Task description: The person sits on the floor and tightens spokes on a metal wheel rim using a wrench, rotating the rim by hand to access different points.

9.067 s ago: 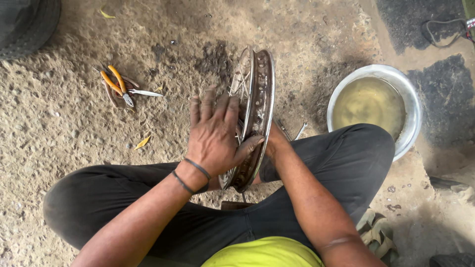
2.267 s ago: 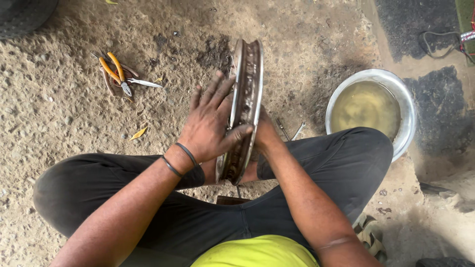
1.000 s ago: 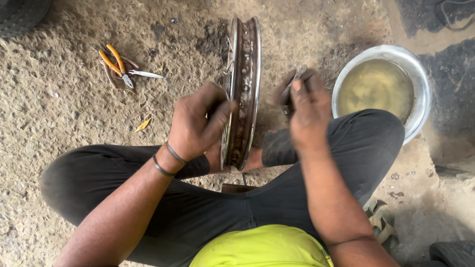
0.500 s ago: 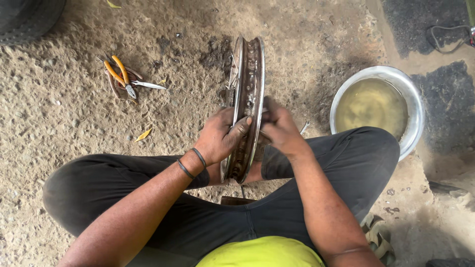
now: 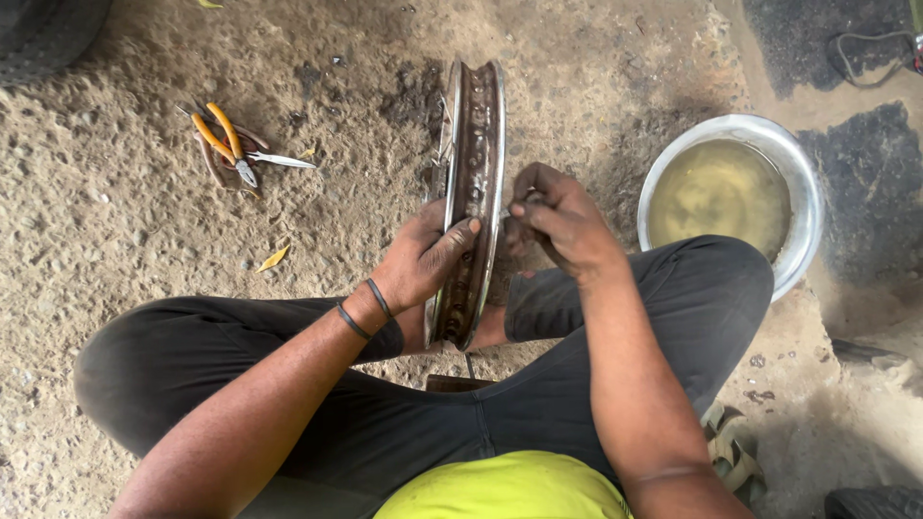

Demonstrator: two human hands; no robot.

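Observation:
A rusty metal wheel rim (image 5: 474,135) stands on edge on the ground between my knees. My left hand (image 5: 426,258) grips the rim's left flange, thumb lying across the inner channel. On the rim's right side, my right hand (image 5: 558,219) has its fingers pinched on a small thin metal piece (image 5: 508,213) at the flange; what the piece is I cannot make out. Both wrists rest over my black trousers (image 5: 538,404).
A steel bowl (image 5: 806,207) of murky yellowish liquid sits on the ground to the right of my right knee. Yellow-handled pliers (image 5: 223,142) and other small tools lie at the upper left. A dark tyre (image 5: 43,34) fills the top left corner. A cable (image 5: 865,53) lies at the top right.
My right hand came down from beside the bowl and closed in on the rim's right flange. My left hand shifted from flat on the rim to gripping its edge.

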